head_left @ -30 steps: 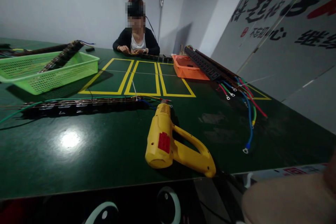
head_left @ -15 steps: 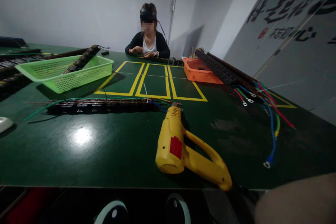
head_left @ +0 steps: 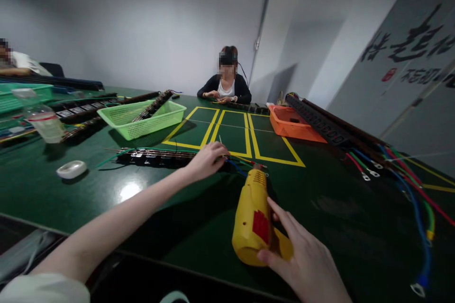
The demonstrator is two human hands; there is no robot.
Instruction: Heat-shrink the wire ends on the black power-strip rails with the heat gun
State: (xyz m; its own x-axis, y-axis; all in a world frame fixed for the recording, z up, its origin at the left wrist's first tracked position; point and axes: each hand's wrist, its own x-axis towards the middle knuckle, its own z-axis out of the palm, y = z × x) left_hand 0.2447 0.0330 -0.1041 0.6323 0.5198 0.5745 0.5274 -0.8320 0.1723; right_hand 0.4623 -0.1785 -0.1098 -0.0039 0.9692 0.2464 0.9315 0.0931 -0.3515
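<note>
A yellow heat gun [head_left: 253, 215] with a red label lies on the green table [head_left: 330, 218], nozzle pointing away from me. My right hand [head_left: 300, 255] rests on its handle, fingers curled around it. My left hand [head_left: 206, 161] reaches forward and closes its fingers on the near end of a long black strip assembly [head_left: 156, 157], where green, blue and red wires come out.
A green basket [head_left: 142, 118] with another strip stands at the left, an orange basket [head_left: 291, 124] at the right. Long black strips with coloured terminal wires [head_left: 423, 199] lie at the right. A white tape roll [head_left: 71, 169] and plastic bottle [head_left: 44, 120] sit at the left. A person sits opposite.
Both arms have come into view: my left hand reached out to the strip's end and my right hand came onto the heat gun. The view tilted and shifted left.
</note>
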